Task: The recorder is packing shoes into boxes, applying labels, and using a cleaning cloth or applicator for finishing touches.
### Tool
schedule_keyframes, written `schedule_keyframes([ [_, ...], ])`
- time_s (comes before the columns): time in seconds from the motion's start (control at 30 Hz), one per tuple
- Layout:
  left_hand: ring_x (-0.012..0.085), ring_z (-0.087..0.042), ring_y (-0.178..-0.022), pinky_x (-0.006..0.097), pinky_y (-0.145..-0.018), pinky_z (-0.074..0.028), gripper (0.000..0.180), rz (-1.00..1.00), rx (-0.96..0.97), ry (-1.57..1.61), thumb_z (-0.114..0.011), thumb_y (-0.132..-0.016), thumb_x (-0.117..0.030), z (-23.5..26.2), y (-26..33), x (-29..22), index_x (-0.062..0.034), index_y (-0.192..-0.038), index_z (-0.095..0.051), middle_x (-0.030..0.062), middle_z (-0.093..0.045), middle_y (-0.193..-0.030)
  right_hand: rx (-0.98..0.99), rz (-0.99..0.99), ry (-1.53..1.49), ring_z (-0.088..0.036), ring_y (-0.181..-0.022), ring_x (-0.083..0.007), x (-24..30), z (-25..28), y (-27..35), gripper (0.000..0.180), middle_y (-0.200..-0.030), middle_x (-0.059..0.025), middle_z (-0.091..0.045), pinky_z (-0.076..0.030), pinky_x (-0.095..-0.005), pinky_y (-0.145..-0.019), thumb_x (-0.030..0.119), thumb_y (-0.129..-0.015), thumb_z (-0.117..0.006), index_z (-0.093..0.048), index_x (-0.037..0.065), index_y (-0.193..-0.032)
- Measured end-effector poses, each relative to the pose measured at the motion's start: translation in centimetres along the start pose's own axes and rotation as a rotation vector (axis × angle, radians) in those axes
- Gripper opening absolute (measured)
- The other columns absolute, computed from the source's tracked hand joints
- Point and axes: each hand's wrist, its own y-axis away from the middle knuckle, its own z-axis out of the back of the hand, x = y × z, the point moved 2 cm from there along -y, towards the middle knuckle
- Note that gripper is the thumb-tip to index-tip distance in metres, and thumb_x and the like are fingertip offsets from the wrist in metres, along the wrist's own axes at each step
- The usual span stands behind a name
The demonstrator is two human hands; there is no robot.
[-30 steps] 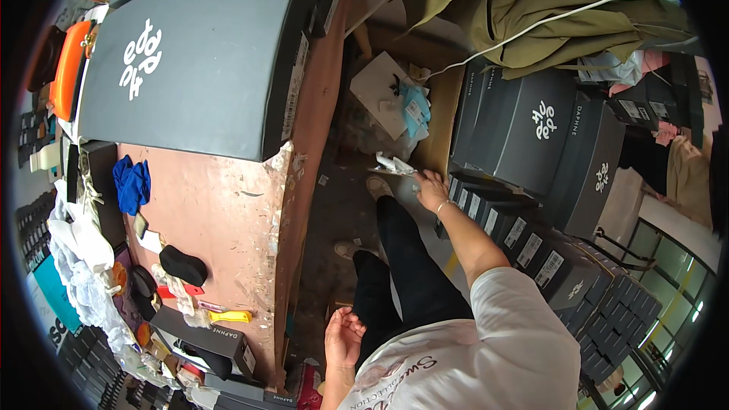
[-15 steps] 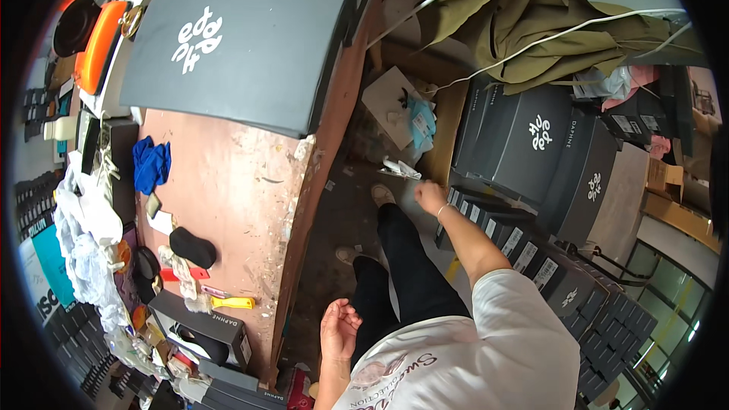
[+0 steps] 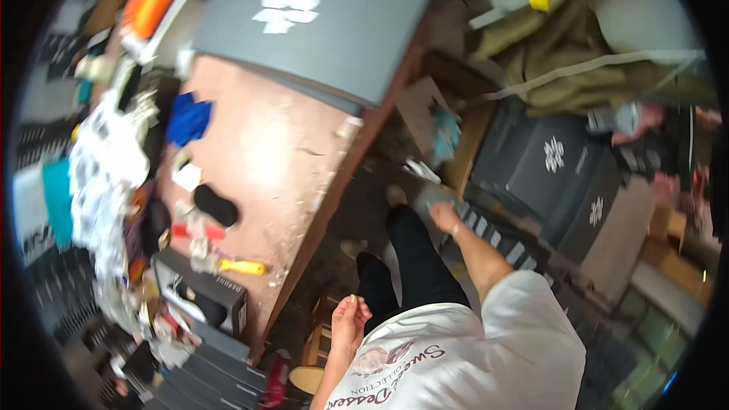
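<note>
My left hand (image 3: 351, 321) is in front of my shirt, beside my left thigh. Its fingers are curled in and nothing shows between them. My right arm reaches forward, and the right hand (image 3: 443, 216) hangs beside my right leg as a loose fist, blurred, with no object visible in it. Both hands are apart from the things around them. Nearest to the right hand are stacked dark shoe boxes (image 3: 497, 237) and a crumpled white plastic wrapper (image 3: 422, 171) on the floor. To the left of my left hand stands a worn pinkish worktable (image 3: 250, 167).
Large dark grey boxes (image 3: 319, 26) cover the table's far end. On the table lie a blue cloth (image 3: 189, 118), a black oval pad (image 3: 216, 206), a yellow-handled brush (image 3: 241, 266) and an open shoe box (image 3: 199, 292). A wooden stool (image 3: 307, 378) stands near the table's close end.
The view has turned and blurred, so the table and boxes sit further right and higher. A wooden stool has come into view. My left hand has risen slightly relative to my body.
</note>
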Motion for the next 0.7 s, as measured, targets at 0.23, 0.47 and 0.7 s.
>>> schedule_keyframes([
  [0.23, 0.013, -0.059, -0.063, 0.028, -0.059, -0.05, 0.039, -0.227, -0.644, -0.316, -0.058, -0.095, -0.036, 14.5, 4.8, 2.3, -0.0046, -0.071, -0.062, 0.0046, -0.06, -0.063, 0.684, -0.169, 0.368, -0.06, -0.109, -0.0386, 11.0, 2.3, 9.6, 0.069, -0.119, -0.0285, -0.06, -0.047, -0.0417, -0.092, 0.054, -0.095, -0.042, -0.056, -0.007, -0.123],
  [0.47, 0.0199, -0.063, -0.084, 0.034, -0.078, -0.05, 0.038, -0.1, -0.934, -0.316, -0.069, -0.086, -0.036, 27.6, 3.8, 24.1, 0.0002, -0.098, -0.067, 0.0105, -0.069, -0.091, 1.024, 0.24, 0.679, -0.067, -0.089, -0.0256, 27.8, 6.8, 11.8, 0.041, -0.094, -0.0156, -0.071, -0.05, -0.0362, -0.08, 0.036, -0.092, -0.058, -0.07, -0.002, -0.102],
  [0.7, 0.0184, -0.06, -0.067, 0.032, -0.061, -0.044, 0.033, -0.745, -0.949, -0.326, -0.059, -0.094, -0.026, 26.8, 16.4, 3.3, -0.0008, -0.073, -0.061, 0.01, -0.063, -0.071, 0.769, 0.641, 0.026, -0.058, -0.071, -0.0111, 52.3, -4.2, 16.6, 0.025, -0.081, -0.0056, -0.064, -0.048, -0.0243, -0.066, 0.021, -0.1, -0.048, -0.061, -0.001, -0.096],
])
